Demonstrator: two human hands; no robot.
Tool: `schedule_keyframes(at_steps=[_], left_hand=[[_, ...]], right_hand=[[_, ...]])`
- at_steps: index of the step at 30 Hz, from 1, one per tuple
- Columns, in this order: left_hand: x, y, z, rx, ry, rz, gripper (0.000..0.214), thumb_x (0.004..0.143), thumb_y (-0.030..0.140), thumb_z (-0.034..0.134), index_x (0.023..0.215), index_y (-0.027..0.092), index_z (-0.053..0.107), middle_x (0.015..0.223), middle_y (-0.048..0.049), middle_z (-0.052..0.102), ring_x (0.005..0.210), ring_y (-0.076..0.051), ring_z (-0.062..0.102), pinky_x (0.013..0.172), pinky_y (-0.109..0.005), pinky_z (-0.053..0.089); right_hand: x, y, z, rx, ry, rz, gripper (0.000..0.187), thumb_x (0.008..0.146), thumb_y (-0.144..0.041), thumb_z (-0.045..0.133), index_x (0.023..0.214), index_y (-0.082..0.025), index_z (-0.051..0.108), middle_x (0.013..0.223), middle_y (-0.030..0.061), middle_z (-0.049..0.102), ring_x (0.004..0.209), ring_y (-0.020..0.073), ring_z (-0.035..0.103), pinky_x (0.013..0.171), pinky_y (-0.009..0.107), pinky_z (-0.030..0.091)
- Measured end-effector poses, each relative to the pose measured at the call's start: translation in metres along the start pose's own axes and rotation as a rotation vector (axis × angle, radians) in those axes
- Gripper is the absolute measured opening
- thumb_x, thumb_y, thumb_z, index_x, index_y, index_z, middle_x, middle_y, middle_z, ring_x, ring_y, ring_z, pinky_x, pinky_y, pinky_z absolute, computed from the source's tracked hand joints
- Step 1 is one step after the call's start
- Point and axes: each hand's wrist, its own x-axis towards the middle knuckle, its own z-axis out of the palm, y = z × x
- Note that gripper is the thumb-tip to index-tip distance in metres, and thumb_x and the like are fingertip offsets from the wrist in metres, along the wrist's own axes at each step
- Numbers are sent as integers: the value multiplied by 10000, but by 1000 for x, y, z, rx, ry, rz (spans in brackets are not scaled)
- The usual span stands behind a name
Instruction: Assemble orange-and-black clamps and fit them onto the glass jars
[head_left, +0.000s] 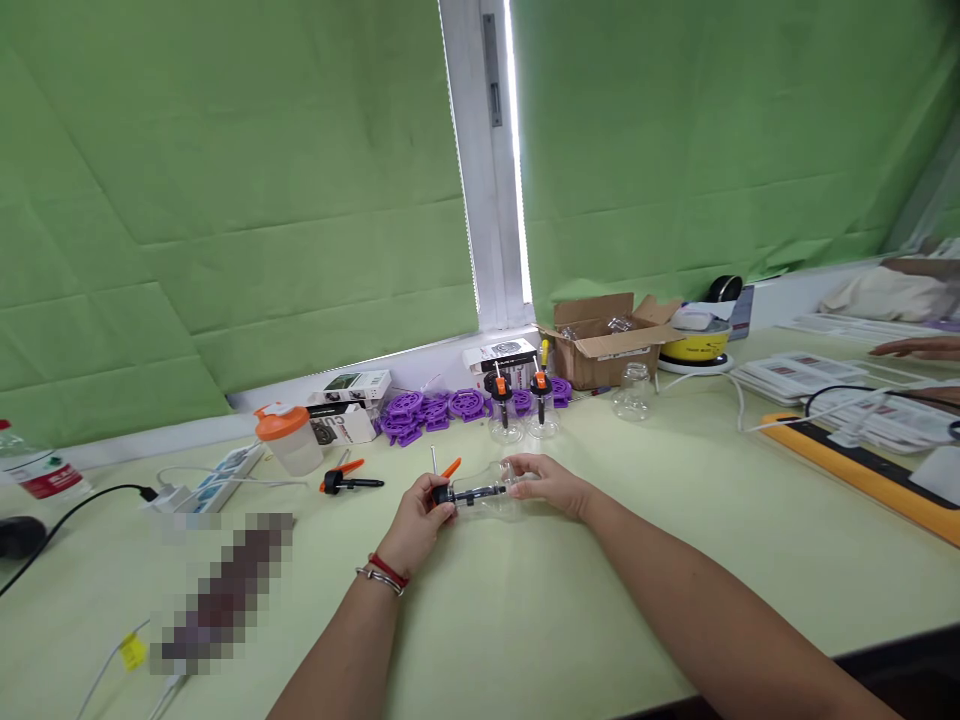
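Observation:
Above the middle of the table, my left hand (417, 515) grips a black cap (442, 495) with an orange lever and a thin metal rod. A black tube (484, 494) runs from this cap inside a clear bottle (487, 505) that lies on its side. My right hand (551, 485) is closed around the wide end of the bottle. Whether the cap is screwed on cannot be seen. A similar black cap with an orange lever (352, 480) lies on the table to the left. Behind my hands stand two clear bottles (506, 425) fitted with such caps.
Purple plastic parts (431, 415) lie along the back, beside small printed boxes (349, 405). An orange-lidded cup (289, 440) stands left. An open cardboard box (611, 345) and an uncapped clear bottle (634, 392) are back right. Another person's hand (919, 347) shows far right.

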Motion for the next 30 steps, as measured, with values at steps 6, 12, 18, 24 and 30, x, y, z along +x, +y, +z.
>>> schedule_keyframes(at_steps=[6,12,18,24,30], left_hand=[[0,0,2,14,13,1,316,611,182,644,879,181,476,735,18,525,640,-113,505,636,-291,472],[0,1,2,39,14,18,297,624,171,637,877,182,484,735,14,536,634,-108,513,631,-278,472],[-2,1,2,66,7,29,293,654,204,642,901,183,486,733,11,536,634,-113,520,635,-286,474],[-6,1,3,177,53,140,376,715,295,641,1045,199,488,886,-32,571,714,-127,543,661,-283,472],[-7,7,5,144,191,280,609,716,313,667,1222,251,334,973,-39,575,914,-164,588,826,-333,469]], right_hand=[[0,0,1,66,-3,33,345,668,-377,675,929,-156,632,765,-2,502,736,142,466,710,267,370],[1,2,2,123,15,52,368,661,-398,686,937,-156,643,715,-8,501,691,131,462,679,266,367],[-1,5,1,178,12,85,413,648,-399,706,975,-159,636,814,24,573,779,165,532,757,311,411],[-6,9,-3,198,-25,75,553,627,-359,737,1125,-188,565,1119,90,573,1075,242,509,900,381,417],[-7,9,-2,17,-76,10,800,622,-310,739,1328,-261,366,1221,86,515,1143,235,475,964,412,380]])
